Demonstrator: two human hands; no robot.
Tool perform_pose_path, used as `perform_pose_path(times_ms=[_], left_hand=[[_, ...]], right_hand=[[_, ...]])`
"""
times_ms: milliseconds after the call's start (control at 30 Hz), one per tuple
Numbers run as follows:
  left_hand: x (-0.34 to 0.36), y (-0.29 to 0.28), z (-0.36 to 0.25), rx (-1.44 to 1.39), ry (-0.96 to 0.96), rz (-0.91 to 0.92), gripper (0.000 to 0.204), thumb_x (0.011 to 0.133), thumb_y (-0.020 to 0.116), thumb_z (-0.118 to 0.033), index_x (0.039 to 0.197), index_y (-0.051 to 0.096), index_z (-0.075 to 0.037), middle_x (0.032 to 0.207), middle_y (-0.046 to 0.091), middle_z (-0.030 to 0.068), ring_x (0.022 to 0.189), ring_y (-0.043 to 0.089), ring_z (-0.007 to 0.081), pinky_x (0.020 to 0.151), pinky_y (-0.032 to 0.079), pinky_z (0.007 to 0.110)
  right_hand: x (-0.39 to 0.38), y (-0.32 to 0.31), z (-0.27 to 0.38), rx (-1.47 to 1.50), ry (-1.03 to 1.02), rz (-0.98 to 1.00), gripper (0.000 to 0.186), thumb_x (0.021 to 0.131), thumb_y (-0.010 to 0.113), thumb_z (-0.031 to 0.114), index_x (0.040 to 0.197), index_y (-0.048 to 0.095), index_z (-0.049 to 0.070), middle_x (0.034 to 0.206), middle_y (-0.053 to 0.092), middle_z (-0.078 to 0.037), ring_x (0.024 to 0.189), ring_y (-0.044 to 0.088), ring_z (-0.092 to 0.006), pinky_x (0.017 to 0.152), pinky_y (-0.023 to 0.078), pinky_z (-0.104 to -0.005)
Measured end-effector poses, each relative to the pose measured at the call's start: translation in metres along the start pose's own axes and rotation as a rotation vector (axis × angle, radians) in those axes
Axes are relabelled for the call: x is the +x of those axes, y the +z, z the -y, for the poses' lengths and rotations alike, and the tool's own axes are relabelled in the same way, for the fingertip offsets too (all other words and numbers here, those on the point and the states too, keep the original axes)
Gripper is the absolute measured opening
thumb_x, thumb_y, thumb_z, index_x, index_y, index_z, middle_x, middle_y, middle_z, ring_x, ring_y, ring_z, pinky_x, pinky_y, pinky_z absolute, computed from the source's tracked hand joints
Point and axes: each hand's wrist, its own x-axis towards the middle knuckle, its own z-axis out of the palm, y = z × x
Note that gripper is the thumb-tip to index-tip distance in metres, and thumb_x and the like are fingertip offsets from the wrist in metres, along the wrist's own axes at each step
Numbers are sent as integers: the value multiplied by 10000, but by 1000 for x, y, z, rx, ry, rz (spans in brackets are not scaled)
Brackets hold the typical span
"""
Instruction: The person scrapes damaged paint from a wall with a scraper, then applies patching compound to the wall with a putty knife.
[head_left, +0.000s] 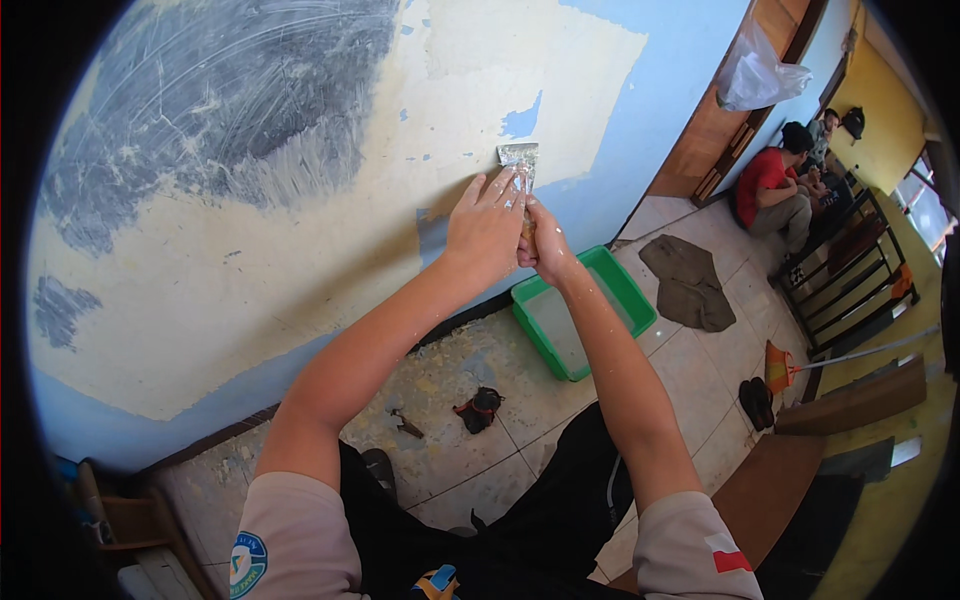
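Observation:
A paint scraper (518, 154) with a broad, flecked metal blade is held against the wall (480, 70), at a spot where cream shows beside patches of blue paint. My right hand (550, 238) is closed round its handle. Fingers stretched out, my left hand (485, 225) lies flat over the scraper's neck and lower blade, close against the right hand. White flecks dot both hands. Just above the blade a small blue paint patch (521, 120) remains on the cream.
Below stands a green basin (566, 345) on the tiled floor. Paint flakes surround a dark object (479, 410) near my feet. Right of the basin lies a brown cloth (687, 283). Farther off are a seated person (768, 190), sandals (757, 404), a broom (778, 368) and a wooden door (690, 150).

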Motion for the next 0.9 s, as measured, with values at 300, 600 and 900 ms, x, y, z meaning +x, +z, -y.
perform_pose_path(times_ms=[300, 600, 900], left_hand=[[8, -3, -5, -19, -24, -4, 807, 796, 730, -190, 1518, 426, 8, 1606, 403, 129, 1519, 315, 218, 1258, 239, 406], [5, -4, -2, -48, -14, -59, 796, 796, 718, -172, 1514, 426, 11, 1594, 419, 139, 1514, 327, 230, 1253, 250, 407], [8, -4, 4, 4, -24, -82, 784, 799, 707, -197, 1506, 442, 14, 1600, 412, 136, 1519, 311, 223, 1257, 240, 413]], right_hand=[[-4, 1, 16, -111, -123, -228, 529, 1049, 471, 496, 662, 429, 137, 516, 332, 44, 376, 196, -76, 358, 138, -281], [1, -2, 8, -76, -148, -185, 541, 1054, 481, 504, 660, 424, 138, 520, 316, 51, 384, 193, -71, 361, 136, -276], [13, 17, 17, -5, -192, -196, 502, 1044, 491, 513, 682, 491, 164, 534, 369, 75, 417, 274, -56, 384, 172, -274]])
